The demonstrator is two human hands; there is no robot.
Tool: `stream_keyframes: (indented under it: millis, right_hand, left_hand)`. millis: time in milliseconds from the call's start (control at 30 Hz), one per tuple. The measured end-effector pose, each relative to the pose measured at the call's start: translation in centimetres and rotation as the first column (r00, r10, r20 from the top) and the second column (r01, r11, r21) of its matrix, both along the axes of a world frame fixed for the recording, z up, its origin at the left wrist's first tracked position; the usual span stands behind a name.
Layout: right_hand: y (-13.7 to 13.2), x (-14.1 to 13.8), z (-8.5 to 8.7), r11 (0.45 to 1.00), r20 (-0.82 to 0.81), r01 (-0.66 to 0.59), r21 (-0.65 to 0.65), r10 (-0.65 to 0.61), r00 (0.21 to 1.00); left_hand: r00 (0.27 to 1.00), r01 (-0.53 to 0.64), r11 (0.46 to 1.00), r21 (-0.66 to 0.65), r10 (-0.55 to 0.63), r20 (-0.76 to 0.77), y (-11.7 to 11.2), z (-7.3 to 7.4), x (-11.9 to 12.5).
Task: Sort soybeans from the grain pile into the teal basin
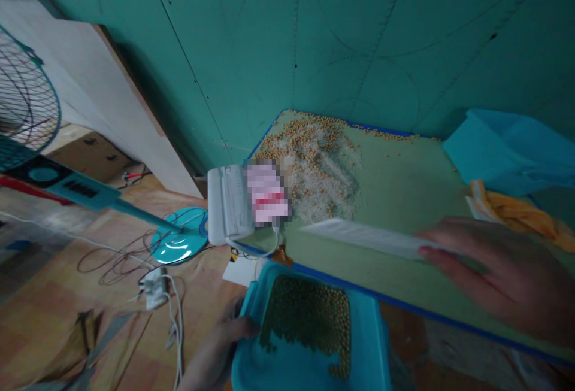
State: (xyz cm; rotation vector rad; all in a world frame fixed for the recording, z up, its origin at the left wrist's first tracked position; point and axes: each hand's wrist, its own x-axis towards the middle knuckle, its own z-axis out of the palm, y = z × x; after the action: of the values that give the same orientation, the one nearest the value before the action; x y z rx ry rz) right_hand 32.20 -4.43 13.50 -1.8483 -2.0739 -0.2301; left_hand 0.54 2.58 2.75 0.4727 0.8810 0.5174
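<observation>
My left hand [215,346] grips the left rim of a blue plastic tub [287,370] held below the table's front edge; the tub holds a layer of small greenish beans [309,319]. My right hand [498,274] is closed on a long white card [363,237] that lies edge-down across the green table top [404,199]. Beyond the card, a pile of yellow beans mixed with white grains [317,166] spreads over the table's far left corner.
A white device [229,202] with a cable sits at the table's left edge. Blue fabric [507,148] and an orange cloth [521,214] lie at the right. A blue standing fan [27,115], its base [179,241], cables and a wooden board [103,97] occupy the floor at left.
</observation>
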Motion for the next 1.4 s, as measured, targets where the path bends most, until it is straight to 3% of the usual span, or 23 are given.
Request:
stream_keyframes:
  millis: [167, 267, 667, 867, 1133, 1400]
  right_hand:
    - [2.8, 1.7, 0.5, 0.995, 0.009, 0.1, -0.017, -0.1, 0.995]
    - [3.2, 1.4, 0.3, 0.995, -0.011, 0.08, -0.059, -0.081, 0.997]
    - [2.4, 0.1, 1.0, 1.0, 0.023, 0.017, -0.008, -0.017, 1.0]
    - [1.9, 0.3, 0.1, 0.999, 0.041, 0.034, -0.037, -0.032, 0.999]
    - [1.4, 0.3, 0.1, 0.993, -0.059, 0.081, -0.086, -0.086, 0.995]
    - [0.4, 0.1, -0.1, 0.998, 0.062, 0.021, -0.057, -0.018, 0.998]
  left_hand:
    - [0.999, 0.005, 1.0, 0.003, -0.005, -0.035, -0.1, -0.1, 0.1]
    - [0.999, -0.002, 1.0, 0.013, 0.003, -0.043, -0.2, 0.0, -0.1]
    - [0.995, -0.029, 1.0, -0.008, 0.029, -0.101, 0.0, 0.5, 0.4]
    - [0.993, -0.007, 1.0, 0.021, 0.01, -0.114, -0.2, 0.1, 0.1]
    - [0.993, -0.033, 0.999, 0.015, 0.034, -0.114, -0.4, -0.1, 0.1]
    - [0.992, -0.016, 0.999, 0.036, 0.02, -0.126, -0.2, 0.0, 0.1]
